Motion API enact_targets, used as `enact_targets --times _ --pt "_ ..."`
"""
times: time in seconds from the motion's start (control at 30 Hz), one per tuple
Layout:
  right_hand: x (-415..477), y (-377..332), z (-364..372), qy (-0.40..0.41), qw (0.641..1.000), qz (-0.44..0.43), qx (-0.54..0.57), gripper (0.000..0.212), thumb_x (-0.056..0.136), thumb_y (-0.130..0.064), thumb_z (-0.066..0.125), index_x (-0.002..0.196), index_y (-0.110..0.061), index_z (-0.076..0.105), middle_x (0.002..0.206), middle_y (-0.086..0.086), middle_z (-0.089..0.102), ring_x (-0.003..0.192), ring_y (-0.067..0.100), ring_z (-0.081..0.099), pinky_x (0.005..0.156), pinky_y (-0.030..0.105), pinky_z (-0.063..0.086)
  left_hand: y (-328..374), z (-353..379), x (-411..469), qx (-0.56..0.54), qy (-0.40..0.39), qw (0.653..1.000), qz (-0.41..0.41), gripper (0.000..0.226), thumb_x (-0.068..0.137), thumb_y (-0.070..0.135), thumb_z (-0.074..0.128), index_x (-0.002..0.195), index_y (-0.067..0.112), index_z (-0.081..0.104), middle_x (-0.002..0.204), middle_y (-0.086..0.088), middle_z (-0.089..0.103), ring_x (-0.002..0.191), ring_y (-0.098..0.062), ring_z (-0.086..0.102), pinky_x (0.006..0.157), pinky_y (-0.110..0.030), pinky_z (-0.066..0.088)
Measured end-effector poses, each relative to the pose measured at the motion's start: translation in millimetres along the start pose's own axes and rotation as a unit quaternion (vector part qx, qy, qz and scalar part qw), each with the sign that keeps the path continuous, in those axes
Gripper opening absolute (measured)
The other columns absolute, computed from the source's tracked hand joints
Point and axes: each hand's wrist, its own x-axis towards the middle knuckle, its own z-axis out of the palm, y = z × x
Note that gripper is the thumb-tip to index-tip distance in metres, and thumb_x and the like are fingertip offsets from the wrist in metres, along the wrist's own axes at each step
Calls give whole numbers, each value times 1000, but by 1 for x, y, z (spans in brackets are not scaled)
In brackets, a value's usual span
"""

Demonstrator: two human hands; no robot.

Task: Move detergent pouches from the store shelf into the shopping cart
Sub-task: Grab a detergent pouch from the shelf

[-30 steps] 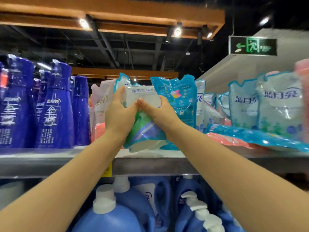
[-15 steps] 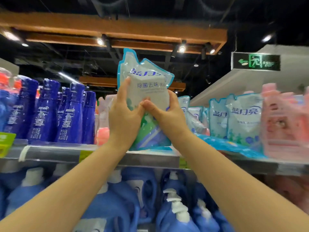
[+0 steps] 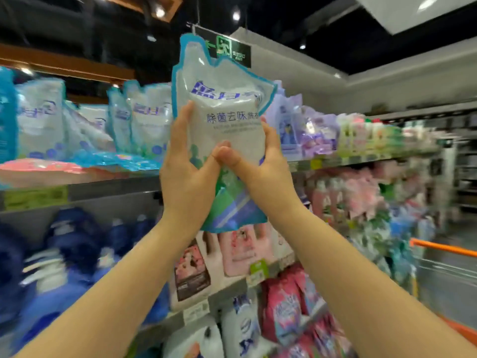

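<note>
The detergent pouch [image 3: 228, 125] is held upright in the air between both hands: left hand [image 3: 187, 177] curled round its left edge, right hand [image 3: 265, 171] round its right, thumbs meeting on its front. Left of the hands, more pouches [image 3: 144, 117] stand on the shelf [image 3: 108, 188]; the shopping cart [image 3: 444, 250] sits low right

One white soft-plastic detergent pouch with a blue edge [image 3: 227, 130], two bare hands, the left hand [image 3: 185, 177] and the right hand [image 3: 260, 171], at least four similar white-and-blue standing pouches [image 3: 149, 117] on the one grey metal top shelf [image 3: 116, 187], one green hanging exit sign [image 3: 232, 51], one orange cart handle [image 3: 444, 248], lower-shelf bottles too blurred to count
</note>
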Motion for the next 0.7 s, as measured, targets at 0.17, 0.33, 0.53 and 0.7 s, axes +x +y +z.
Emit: enact_targets --times 0.17,0.33,0.53,0.7 --pt "-9 40 -134 120 981 15 -149 69 55 -54 77 112 -40 42 120 -1 59 114 15 56 97 36 48 -14 151 -47 -128 -33 991 -16 62 80 11 63 133 28 35 123 30 41 108 26 43 89 0 34" --pt "-25 68 -269 242 933 45 -261 66 51 -61 74 107 -40 48 117 6 60 113 23 57 96 45 47 -10 300 -95 -269 -96 957 -50 65 78 14 66 134 24 35 127 26 42 116 19 42 95 -4 33" --pt "-79 73 -401 350 854 116 -368 71 47 -64 73 108 -41 47 120 8 57 114 22 56 99 43 45 28 435 -175 -378 -216 890 -132 63 76 26 65 129 38 32 130 22 42 123 5 43 103 -12 34" --pt "-148 93 -494 438 790 174 -393 69 41 -58 76 100 -44 43 121 8 55 112 21 57 98 43 47 55 514 -259 -397 -316 845 -167 68 71 36 60 135 42 36 124 33 39 112 25 38 95 -1 30"
